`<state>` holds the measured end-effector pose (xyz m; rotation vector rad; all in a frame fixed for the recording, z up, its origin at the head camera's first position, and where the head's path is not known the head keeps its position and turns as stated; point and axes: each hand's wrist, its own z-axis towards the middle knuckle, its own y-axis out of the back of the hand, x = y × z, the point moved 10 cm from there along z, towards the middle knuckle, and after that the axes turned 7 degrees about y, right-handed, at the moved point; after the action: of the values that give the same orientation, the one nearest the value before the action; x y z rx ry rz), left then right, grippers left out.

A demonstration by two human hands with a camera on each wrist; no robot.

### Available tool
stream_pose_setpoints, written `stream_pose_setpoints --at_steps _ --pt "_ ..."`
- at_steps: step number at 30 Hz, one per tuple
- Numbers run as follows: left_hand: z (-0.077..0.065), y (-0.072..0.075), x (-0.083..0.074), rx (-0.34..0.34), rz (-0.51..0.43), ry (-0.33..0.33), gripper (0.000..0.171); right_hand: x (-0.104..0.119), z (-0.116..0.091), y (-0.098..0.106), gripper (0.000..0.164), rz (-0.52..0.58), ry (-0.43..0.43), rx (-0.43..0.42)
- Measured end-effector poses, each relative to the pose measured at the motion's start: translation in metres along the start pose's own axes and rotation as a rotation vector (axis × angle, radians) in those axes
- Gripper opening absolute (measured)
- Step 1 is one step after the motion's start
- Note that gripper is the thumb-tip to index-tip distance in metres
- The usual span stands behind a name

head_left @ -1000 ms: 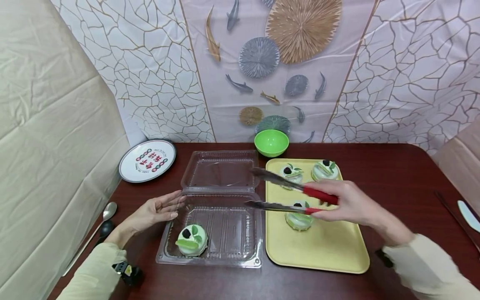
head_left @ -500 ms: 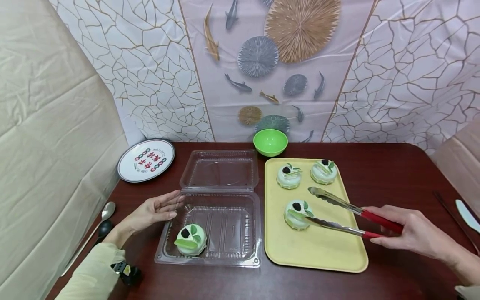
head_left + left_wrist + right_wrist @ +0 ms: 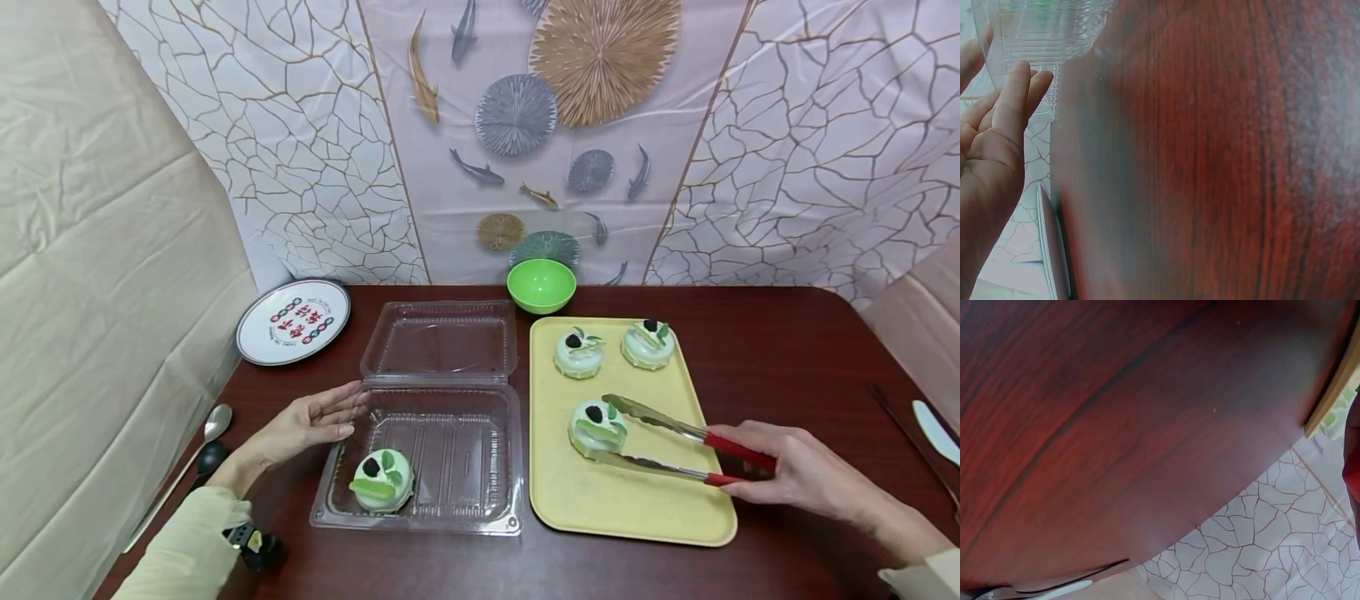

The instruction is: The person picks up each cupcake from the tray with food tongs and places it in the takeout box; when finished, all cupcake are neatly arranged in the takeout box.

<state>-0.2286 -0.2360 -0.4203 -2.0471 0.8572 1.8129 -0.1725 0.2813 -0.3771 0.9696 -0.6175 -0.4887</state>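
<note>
My right hand [image 3: 787, 467] grips red-handled metal tongs [image 3: 738, 450]. Their tips are spread around the right side of a small round cake [image 3: 597, 428], topped with a dark berry and green garnish, on the yellow tray [image 3: 637, 508]. Two similar cakes, one at the back left [image 3: 578, 353] and one at the back right [image 3: 648, 345], share the tray. With fingers extended, my left hand [image 3: 311, 425] touches the left rim of an open clear plastic clamshell container [image 3: 450, 467]. One cake [image 3: 382, 481] sits in its front left corner. In the left wrist view, fingers [image 3: 1013, 100] overlap the container wall.
Behind the tray stands a green bowl [image 3: 542, 286]. A white plate [image 3: 293, 322] lies at the back left. A metal spoon [image 3: 217, 422] and a black spoon [image 3: 211, 458] are beside my left forearm. At the far right lies a white-bladed knife [image 3: 937, 432].
The tongs in my right hand moved from over the container's edge rightward across the tray, then slightly back left to around the front cake. The left hand stayed in place.
</note>
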Motion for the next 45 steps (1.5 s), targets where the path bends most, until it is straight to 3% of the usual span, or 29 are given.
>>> stream_pose_setpoints --at_steps 8,24,34,39,45 --pt "-0.001 0.000 0.000 0.008 -0.018 -0.012 0.071 0.005 0.002 -0.006 0.066 0.024 0.044 0.000" --pt "-0.002 -0.001 0.001 0.001 -0.019 -0.009 0.072 0.004 0.001 -0.009 0.059 0.092 -0.013 0.046" --pt "-0.002 0.000 0.001 -0.004 -0.005 0.001 0.071 0.004 0.002 0.003 0.063 -0.053 -0.045 0.007" --pt "-0.001 0.001 0.001 -0.009 0.012 0.010 0.071 0.019 0.019 0.011 0.063 -0.005 0.002 -0.029" --pt "0.001 0.001 0.003 -0.016 0.018 0.029 0.072 0.051 0.062 0.009 0.059 0.101 0.103 -0.049"
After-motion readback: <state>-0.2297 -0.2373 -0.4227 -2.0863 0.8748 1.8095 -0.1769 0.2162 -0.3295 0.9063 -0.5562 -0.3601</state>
